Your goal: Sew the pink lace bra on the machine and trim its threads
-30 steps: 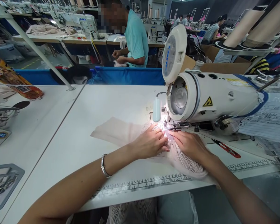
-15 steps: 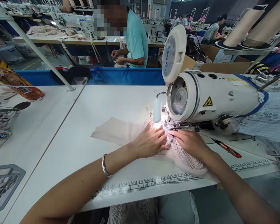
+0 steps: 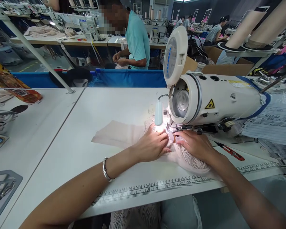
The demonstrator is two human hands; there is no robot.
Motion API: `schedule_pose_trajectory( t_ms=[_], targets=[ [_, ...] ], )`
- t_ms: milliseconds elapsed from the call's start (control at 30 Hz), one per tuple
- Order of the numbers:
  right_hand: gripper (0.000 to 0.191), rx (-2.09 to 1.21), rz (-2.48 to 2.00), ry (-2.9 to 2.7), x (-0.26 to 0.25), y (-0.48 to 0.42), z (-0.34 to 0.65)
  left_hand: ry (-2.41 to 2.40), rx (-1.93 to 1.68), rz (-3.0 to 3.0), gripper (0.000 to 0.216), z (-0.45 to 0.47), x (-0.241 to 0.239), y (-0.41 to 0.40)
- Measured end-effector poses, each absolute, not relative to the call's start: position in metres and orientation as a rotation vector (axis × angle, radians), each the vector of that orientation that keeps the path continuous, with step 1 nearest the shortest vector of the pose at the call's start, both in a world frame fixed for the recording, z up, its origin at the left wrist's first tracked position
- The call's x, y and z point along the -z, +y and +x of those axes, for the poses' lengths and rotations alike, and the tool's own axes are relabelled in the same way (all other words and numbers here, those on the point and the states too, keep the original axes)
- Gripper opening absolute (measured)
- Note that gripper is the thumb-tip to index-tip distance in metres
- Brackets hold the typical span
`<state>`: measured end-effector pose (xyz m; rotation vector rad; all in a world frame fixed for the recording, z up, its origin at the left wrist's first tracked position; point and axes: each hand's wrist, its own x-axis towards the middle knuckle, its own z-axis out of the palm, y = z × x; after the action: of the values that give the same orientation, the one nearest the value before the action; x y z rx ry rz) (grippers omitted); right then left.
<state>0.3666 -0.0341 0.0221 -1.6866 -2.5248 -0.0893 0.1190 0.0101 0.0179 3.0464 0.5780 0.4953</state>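
Observation:
Pale pink lace-trimmed fabric [image 3: 120,133] lies under the head of a white sewing machine [image 3: 226,95], bunched near the lit needle area. My left hand [image 3: 153,143] rests on it just left of the needle, its fingers bent and closed on the cloth. Right of the needle, my right hand [image 3: 194,144] grips the lace edge [image 3: 187,156], thumb and fingers drawn together. Between the two hands the cloth is folded up. A small lamp [image 3: 158,113] shines on the spot, and glare and fingers hide the needle and presser foot.
Red-handled thread snips [image 3: 231,151] lie right of my right hand. A printed ruler [image 3: 157,187] runs along the table's front edge. Thread cones [image 3: 246,30] stand at the upper right. Across a blue cloth barrier [image 3: 131,78], a co-worker [image 3: 138,41] sits with both hands together.
My right hand has shifted slightly to the right relative to the machine, and its fingers are raised a little on the fabric. The left hand is nearly unchanged. The whole view has slid slightly.

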Motion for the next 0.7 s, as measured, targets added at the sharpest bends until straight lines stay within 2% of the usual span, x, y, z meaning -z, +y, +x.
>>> schedule_pose_trajectory(
  t_ms=[167,300,367,467,600,700],
  targets=[
    [0.015,0.201,-1.769,-2.513,-0.021,-0.046,0.371,0.607,-0.496,3.035,0.038,0.12,-0.018,0.009],
    [0.043,0.073,-1.531,-2.559,-0.02,-0.046,0.371,0.613,-0.486,3.048,0.044,0.12,-0.018,0.008],
    [0.051,0.034,-1.509,-2.578,-0.02,-0.043,0.37,0.589,-0.491,3.053,0.049,0.119,-0.018,0.008],
    [0.052,0.019,-1.571,-2.577,-0.021,-0.038,0.369,0.598,-0.504,3.038,0.054,0.118,-0.016,0.009],
    [0.053,0.04,-1.618,-2.594,-0.022,-0.035,0.366,0.626,-0.489,3.032,0.049,0.118,-0.015,0.012],
    [0.046,0.036,-1.628,-2.589,-0.022,-0.036,0.367,0.648,-0.498,3.036,0.046,0.118,-0.015,0.013]
  ],
)
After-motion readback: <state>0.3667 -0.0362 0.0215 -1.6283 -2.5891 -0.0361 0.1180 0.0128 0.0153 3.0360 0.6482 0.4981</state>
